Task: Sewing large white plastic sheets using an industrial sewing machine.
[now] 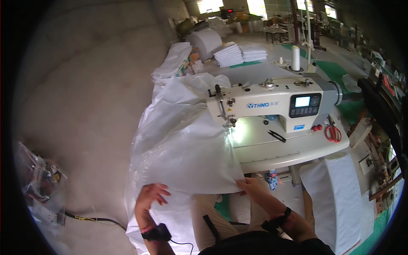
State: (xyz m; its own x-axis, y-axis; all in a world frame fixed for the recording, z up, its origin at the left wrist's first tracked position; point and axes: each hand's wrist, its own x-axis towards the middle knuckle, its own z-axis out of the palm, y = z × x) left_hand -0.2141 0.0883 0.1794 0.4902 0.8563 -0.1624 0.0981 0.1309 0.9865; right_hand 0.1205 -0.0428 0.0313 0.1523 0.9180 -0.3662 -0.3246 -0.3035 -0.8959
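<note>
A large white plastic-like sheet [182,157] drapes over the left end of the sewing table and down past my lap. My right hand [255,189] pinches the sheet's near right corner between thumb and fingers. Over the sheet's left part, my left hand [152,196] has its fingers apart and holds nothing; whether it touches the sheet I cannot tell. The white sewing machine [255,102] stands beyond my hands, its lamp lit by the needle. The sheet's right edge runs from the needle area toward my right hand.
Black thread snips [277,136] and red-handled scissors [332,132] lie on the machine bed [280,155]. A white thread cone [296,58] stands behind. Folded white stacks [231,55] and a large roll [205,43] sit farther back. White material [333,195] hangs at the right.
</note>
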